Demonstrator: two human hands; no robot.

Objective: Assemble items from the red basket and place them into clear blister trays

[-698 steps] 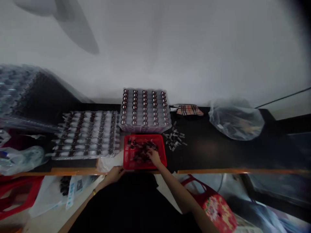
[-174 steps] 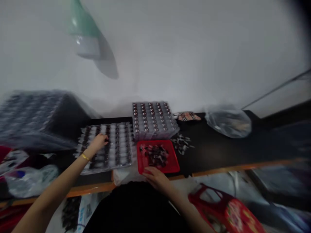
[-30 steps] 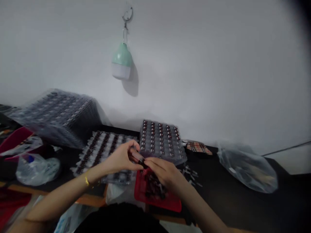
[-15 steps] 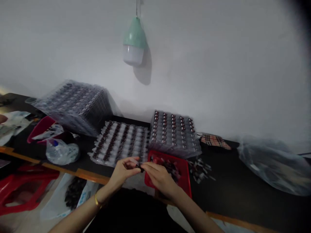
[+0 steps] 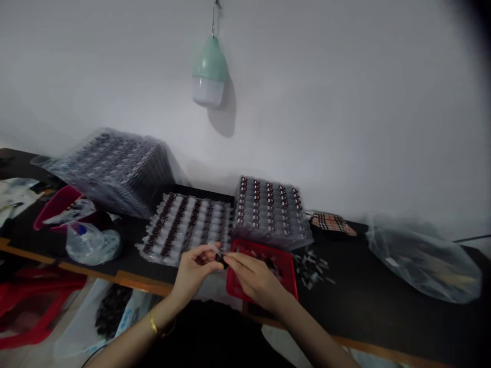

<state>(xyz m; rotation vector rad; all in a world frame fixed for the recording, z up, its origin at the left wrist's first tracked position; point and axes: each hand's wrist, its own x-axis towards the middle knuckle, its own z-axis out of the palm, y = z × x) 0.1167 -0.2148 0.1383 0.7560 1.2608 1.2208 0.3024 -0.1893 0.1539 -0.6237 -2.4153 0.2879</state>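
Left hand (image 5: 194,270) and right hand (image 5: 256,277) lowered toward black counter (image 5: 358,278) edge; left's grip narrow round small dark-and-clear plastic tube (image 5: 219,257), right pinching its dark end, beside red plastic basket (image 5: 294,279). Piece mid-handling.

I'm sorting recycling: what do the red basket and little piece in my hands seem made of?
Red basket: probably smooth molded plastic, from even color and thin rim. Little piece: perhaps plastic or glass, its pale part looking translucent; too small to tell.
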